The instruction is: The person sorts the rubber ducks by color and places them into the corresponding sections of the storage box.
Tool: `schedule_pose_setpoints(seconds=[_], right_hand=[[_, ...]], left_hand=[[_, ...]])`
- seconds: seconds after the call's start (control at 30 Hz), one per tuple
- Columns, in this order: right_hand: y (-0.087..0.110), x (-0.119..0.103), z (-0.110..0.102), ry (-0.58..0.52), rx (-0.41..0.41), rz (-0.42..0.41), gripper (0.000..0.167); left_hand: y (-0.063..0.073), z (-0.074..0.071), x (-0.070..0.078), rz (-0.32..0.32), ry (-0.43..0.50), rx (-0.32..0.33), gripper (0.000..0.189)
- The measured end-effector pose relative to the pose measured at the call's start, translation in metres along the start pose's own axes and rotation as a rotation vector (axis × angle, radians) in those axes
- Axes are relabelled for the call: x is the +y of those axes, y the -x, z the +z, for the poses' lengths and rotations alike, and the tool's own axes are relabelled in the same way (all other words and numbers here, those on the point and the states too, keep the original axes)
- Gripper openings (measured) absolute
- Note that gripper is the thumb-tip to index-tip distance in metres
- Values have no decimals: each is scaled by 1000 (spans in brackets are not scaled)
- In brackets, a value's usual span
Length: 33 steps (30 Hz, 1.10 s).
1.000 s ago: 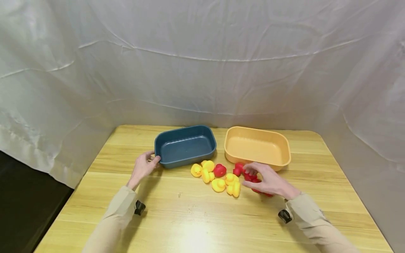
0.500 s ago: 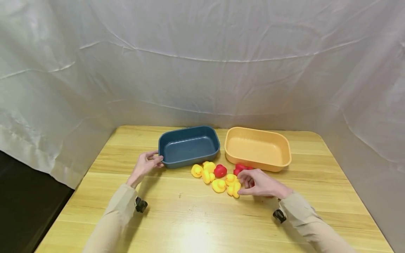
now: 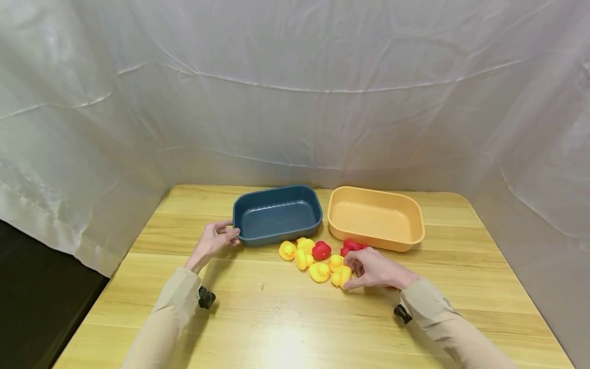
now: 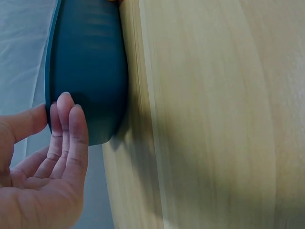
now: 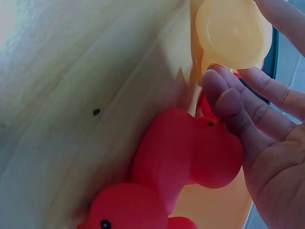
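- Left hand [image 3: 212,242] is pinching blue bin [image 3: 278,218] at its 8 o'clock corner; bin is now sitting closer to orange bin [image 3: 375,223].
- Right hand [image 3: 378,269] is shifting off red ducks [image 3: 352,245] toward 9 o'clock, curving around a yellow duck [image 3: 342,277]; cannot tell if it's gripping.
- Duck is lying at blue bin's 4 o'clock; work seems to be turning to yellow.

Seeing smooth plastic on the blue tray [image 3: 276,216] and orange tray [image 3: 375,218], catching glossy wood grain across the table [image 3: 258,318], now spotting smooth, rubbery-looking red ducks [image 3: 321,250] and yellow ducks [image 3: 319,272], and satiny, creased curtain [image 3: 295,123] cloth!
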State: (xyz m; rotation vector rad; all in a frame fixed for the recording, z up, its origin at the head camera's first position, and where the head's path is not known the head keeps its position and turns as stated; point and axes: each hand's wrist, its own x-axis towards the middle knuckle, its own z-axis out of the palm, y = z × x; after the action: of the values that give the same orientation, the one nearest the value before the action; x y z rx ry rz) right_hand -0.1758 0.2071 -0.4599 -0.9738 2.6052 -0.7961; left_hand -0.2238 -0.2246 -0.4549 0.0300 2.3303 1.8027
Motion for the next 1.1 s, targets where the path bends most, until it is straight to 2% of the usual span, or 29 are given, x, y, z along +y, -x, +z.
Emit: schedule_pose_setpoints(seconds=[0.47, 0.6, 0.7, 1.1], right_hand=[[-2, -3, -1, 19, -7, 5, 35], [-2, -3, -3, 19, 3, -25, 35], [-2, -4, -6, 20, 10, -47, 36], [-8, -13, -30, -16, 4, -29, 36]], left_hand=[[-1, -2, 1, -16, -33, -8, 58], [-1, -1, 1, -17, -41, -4, 57], [-1, -1, 2, -18, -41, -7, 58], [-1, -1, 2, -16, -51, -7, 57]])
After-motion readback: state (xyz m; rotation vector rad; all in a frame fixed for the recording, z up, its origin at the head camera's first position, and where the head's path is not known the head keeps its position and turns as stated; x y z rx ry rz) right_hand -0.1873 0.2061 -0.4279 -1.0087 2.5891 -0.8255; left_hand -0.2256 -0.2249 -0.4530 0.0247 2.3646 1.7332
